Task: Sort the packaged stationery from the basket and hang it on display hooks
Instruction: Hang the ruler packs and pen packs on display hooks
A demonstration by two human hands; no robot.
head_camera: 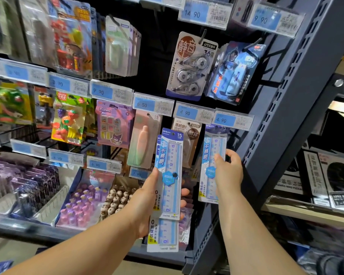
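Your left hand (147, 197) is gripping a small stack of packaged 15 cm rulers (170, 173) upright, keeping them ready. Your right hand (227, 171) is pinching one ruler pack (213, 167), lining it up under the 4.90 price tag (231, 120) by the rack's right post (286, 108).

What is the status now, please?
Left hand holds a stack of ruler packs. Right hand grips hanging ruler pack under the 4.90 tag. Nothing blocks.
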